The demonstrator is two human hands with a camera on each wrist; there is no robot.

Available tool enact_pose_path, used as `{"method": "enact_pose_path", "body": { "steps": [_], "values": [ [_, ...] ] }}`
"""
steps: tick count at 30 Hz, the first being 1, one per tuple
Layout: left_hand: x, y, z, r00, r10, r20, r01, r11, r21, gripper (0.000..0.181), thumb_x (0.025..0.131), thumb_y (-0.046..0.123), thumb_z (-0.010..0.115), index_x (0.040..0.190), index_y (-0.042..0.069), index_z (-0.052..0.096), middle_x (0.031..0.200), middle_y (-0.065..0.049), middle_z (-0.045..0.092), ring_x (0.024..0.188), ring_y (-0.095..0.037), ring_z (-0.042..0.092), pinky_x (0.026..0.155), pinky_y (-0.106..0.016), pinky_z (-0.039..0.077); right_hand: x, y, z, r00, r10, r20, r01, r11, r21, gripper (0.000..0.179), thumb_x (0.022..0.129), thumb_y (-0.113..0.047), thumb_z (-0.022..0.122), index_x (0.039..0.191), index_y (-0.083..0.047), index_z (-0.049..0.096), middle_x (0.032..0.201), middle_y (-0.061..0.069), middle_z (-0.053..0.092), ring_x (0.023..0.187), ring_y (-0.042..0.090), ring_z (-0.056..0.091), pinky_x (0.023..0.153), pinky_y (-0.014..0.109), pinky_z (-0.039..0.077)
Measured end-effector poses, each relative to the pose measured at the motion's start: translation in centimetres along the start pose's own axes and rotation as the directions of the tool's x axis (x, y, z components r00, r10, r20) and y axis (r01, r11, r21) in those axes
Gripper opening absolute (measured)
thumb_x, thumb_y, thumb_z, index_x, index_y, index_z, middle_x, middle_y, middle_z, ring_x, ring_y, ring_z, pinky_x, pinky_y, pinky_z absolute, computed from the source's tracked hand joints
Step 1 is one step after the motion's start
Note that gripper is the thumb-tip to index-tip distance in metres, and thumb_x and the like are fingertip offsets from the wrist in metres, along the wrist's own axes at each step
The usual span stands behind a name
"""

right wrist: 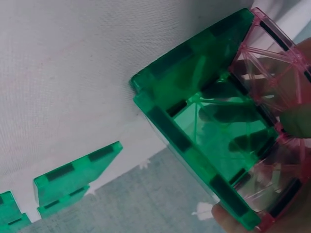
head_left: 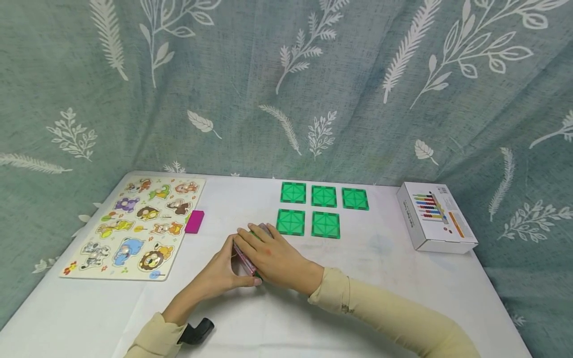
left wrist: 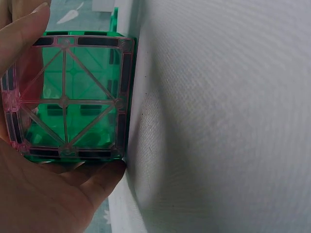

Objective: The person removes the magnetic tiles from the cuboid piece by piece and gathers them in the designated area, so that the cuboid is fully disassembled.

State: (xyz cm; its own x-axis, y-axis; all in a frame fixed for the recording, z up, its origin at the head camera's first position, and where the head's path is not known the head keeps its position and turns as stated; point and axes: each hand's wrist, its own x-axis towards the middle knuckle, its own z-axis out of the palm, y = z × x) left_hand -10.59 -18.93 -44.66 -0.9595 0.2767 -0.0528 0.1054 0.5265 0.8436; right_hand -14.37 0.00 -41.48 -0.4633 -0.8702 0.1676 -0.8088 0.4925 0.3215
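Both hands hold a small structure of square magnetic tiles at the middle front of the white table. One side is a clear pink magnetic tile (left wrist: 64,102), standing upright with dark magnets along its edges. Green magnetic tiles (right wrist: 187,58) join it at angles, forming a hollow, box-like shape. My left hand (head_left: 215,274) grips the pink side between thumb and spread fingers. From the right, my right hand (head_left: 281,259) lies over the structure, hiding much of it in the head view; in the right wrist view its fingers curl round the pink side.
Several loose green tiles (head_left: 326,224) lie flat in two rows behind the hands. At left is an animal puzzle board (head_left: 145,233), with a magenta block (head_left: 194,222) at its right edge. A white box (head_left: 447,242) stands at right, and a leaf-patterned curtain (head_left: 241,89) hangs behind.
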Motion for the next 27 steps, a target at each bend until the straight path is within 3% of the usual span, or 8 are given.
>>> {"method": "enact_pose_path", "body": {
  "steps": [11,27],
  "values": [
    [0.06,0.01,-0.01,1.000,-0.009,-0.002,0.009,1.000,-0.010,0.108,0.070,0.041,0.091,0.149,0.009,0.026,0.157,-0.018,0.039,0.147,-0.039,0.037,0.120,-0.062,0.028,0.13,0.15,0.01,1.000,0.009,-0.017,-0.007,0.998,0.068,0.074,0.093,-0.043,0.070,0.154,-0.016,0.038,0.156,0.001,0.046,0.146,0.023,0.043,0.113,0.047,0.046],
    [-0.02,0.12,0.07,1.000,-0.023,0.008,0.023,1.000,-0.014,0.113,0.071,0.039,0.090,0.154,0.008,0.019,0.160,-0.022,0.033,0.149,-0.041,0.033,0.120,-0.063,0.026,0.03,0.86,0.01,1.000,-0.009,-0.015,0.012,0.974,0.225,0.075,0.092,-0.033,0.073,0.155,-0.013,0.037,0.157,0.004,0.045,0.147,0.025,0.042,0.117,0.049,0.042]
  ]
}}
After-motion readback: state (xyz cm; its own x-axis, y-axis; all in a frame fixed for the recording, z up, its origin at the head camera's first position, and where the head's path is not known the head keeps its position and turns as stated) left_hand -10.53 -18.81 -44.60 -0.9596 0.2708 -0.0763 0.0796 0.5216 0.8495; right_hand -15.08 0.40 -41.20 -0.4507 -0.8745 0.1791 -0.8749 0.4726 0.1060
